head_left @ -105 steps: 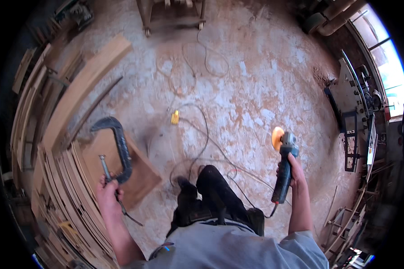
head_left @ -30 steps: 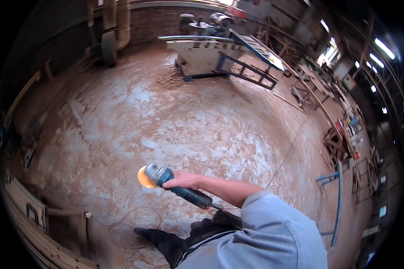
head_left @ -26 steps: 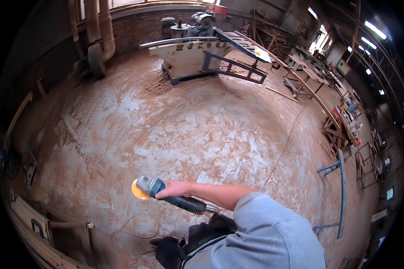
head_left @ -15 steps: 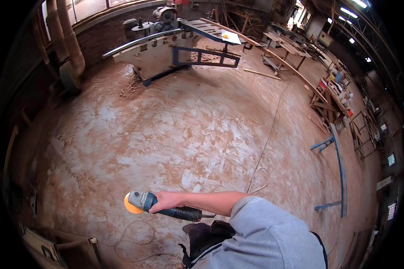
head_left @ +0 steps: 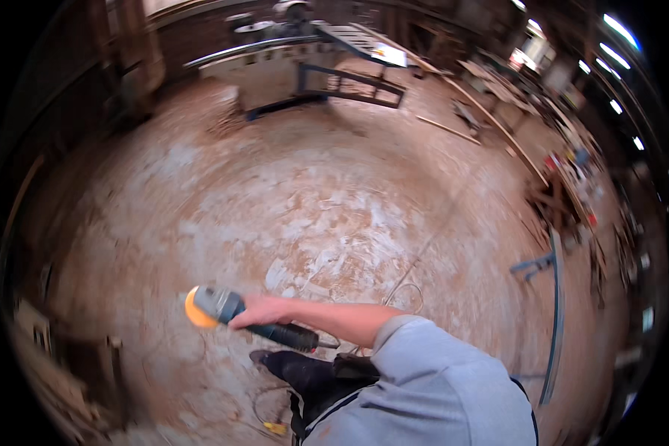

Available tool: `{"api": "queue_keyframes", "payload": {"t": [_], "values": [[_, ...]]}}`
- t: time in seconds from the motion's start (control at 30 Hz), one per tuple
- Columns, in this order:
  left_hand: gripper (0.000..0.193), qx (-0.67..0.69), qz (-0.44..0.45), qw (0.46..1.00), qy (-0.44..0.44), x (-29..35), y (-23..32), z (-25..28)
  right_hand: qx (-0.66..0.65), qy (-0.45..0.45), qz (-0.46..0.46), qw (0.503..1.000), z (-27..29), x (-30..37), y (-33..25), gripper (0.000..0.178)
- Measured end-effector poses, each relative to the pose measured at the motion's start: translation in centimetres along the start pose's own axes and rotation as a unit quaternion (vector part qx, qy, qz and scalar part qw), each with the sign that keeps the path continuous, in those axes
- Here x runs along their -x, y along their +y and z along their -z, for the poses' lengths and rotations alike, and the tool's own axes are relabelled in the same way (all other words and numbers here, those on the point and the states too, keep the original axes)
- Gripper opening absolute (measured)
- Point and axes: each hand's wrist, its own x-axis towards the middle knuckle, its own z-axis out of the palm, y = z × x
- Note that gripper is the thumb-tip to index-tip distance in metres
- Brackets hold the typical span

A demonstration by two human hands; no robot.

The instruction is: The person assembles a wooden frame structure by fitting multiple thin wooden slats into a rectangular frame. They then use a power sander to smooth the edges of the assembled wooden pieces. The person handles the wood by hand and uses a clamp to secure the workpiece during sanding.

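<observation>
My right hand (head_left: 264,310) is wrapped round the body of a blue and black angle grinder (head_left: 275,334). At the tool's left end, a yellow disc (head_left: 198,308) is fitted under the grey metal head, and it hangs clear above the floor. My bare forearm, coming out of a grey short sleeve (head_left: 438,364), reaches across to the left. A short piece of cord (head_left: 328,344) leaves the grinder's rear end. Motion smears the picture. My left hand is out of sight.
Dust covers the floor (head_left: 327,215), where a cable (head_left: 416,260) trails and loops. A yellow piece (head_left: 275,428) lies beside my dark-trousered leg. Farther off stand a large table machine (head_left: 267,78), a blue metal stand (head_left: 554,320) and cluttered benches. Wooden pieces (head_left: 48,349) stand at lower left.
The view has shifted, and the grinder in my right hand now sits farther left and higher. My leg and the yellow piece on the floor have come into view.
</observation>
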Motion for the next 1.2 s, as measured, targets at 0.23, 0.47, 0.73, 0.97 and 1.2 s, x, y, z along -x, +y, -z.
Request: {"api": "queue_keyframes", "payload": {"t": [0.23, 0.47, 0.73, 0.97, 1.2], "values": [[0.049, -0.035, 0.261, 0.962, 0.075, 31.3, -15.6, 16.7, 0.009, -0.041, -0.108, 0.993, 1.5, 11.8, -0.1, 0.033], [0.043, -0.055, 0.259, 0.963, 0.038, 45.8, -14.0, 11.4, 0.007, -0.066, -0.132, 0.989, 2.3, 16.8, 6.1, 0.043], [0.040, -0.002, 0.396, 0.913, 0.097, 53.3, -12.7, 8.1, 0.075, -0.138, -0.132, 0.979, 1.4, 15.8, 7.8, 0.048], [0.042, -0.079, 0.500, 0.839, 0.200, 58.9, -22.0, 14.7, 0.117, -0.188, -0.121, 0.968, -4.1, 16.5, 6.8, 0.050], [0.043, -0.165, 0.444, 0.831, 0.292, 64.4, -31.9, 20.1, 0.122, -0.202, -0.098, 0.967, -11.2, 21.3, 6.5, 0.052]]}}
